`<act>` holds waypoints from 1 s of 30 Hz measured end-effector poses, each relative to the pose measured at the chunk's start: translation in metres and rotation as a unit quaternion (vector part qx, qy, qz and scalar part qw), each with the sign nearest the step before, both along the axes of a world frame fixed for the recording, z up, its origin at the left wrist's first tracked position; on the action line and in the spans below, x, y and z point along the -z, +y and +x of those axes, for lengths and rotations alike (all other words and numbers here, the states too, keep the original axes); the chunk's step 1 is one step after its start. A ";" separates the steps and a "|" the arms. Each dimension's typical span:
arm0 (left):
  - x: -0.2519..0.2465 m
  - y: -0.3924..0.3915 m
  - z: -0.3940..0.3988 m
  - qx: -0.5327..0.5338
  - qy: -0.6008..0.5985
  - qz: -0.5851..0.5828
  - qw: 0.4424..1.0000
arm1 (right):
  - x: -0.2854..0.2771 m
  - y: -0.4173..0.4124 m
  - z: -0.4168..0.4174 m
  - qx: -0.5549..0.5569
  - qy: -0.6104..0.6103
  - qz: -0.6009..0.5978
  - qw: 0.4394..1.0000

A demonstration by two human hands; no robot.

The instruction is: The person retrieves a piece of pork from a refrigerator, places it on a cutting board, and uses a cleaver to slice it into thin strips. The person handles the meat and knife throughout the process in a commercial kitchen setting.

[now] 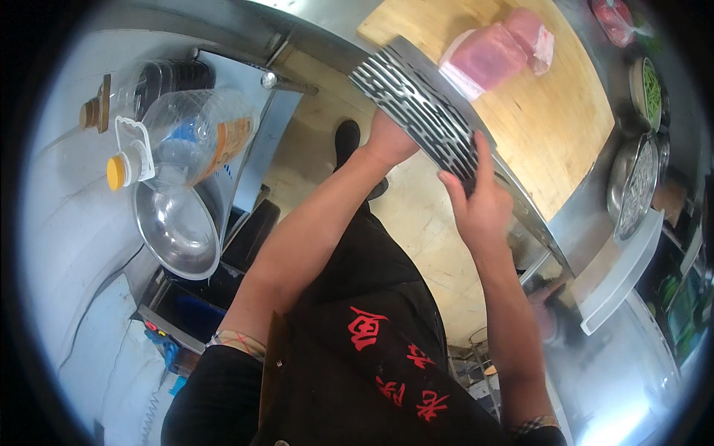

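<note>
In front of me my right hand (482, 203) grips a broad kitchen cleaver at the handle end, thumb and index finger against the blade. The cleaver (421, 111) has a black-and-silver streaked face and a plain grey strip along its right side. My left hand (393, 136) is behind the blade; its fingers are hidden, so whether it holds the cleaver is unclear. Beyond the blade, pink raw meat (491, 53) with whitish edges rests on a thick wooden cutting board (558, 134). The cleaver is over the board's near left edge, close to the meat.
At right stand a bowl of green strips (650, 92), a metal bowl (619, 173) of whitish pieces, a white plastic tray (625, 281) and a bag of red items (612, 22). At left are a yellow-capped plastic bottle (192, 134), an upturned-edge metal bowl (175, 228) and black containers (175, 78).
</note>
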State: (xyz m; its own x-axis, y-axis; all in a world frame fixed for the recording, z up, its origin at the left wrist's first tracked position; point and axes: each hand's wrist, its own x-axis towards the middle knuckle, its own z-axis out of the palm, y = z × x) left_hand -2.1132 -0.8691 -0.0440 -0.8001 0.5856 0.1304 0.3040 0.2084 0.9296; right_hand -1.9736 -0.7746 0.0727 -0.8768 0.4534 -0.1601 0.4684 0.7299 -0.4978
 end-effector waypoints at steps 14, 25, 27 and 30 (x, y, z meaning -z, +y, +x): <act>-0.004 0.004 0.000 -0.027 0.011 -0.008 1.000 | -0.006 0.008 -0.011 0.006 -0.028 -0.023 0.999; -0.021 0.011 0.006 -0.016 -0.009 -0.030 0.999 | -0.030 0.032 0.000 0.020 -0.083 -0.064 0.994; -0.018 0.007 0.008 -0.012 0.022 0.004 1.000 | -0.036 0.046 0.008 -0.013 -0.052 -0.074 0.996; 0.009 -0.022 0.014 0.036 0.024 -0.097 0.994 | -0.077 0.062 0.034 0.005 -0.067 -0.158 0.985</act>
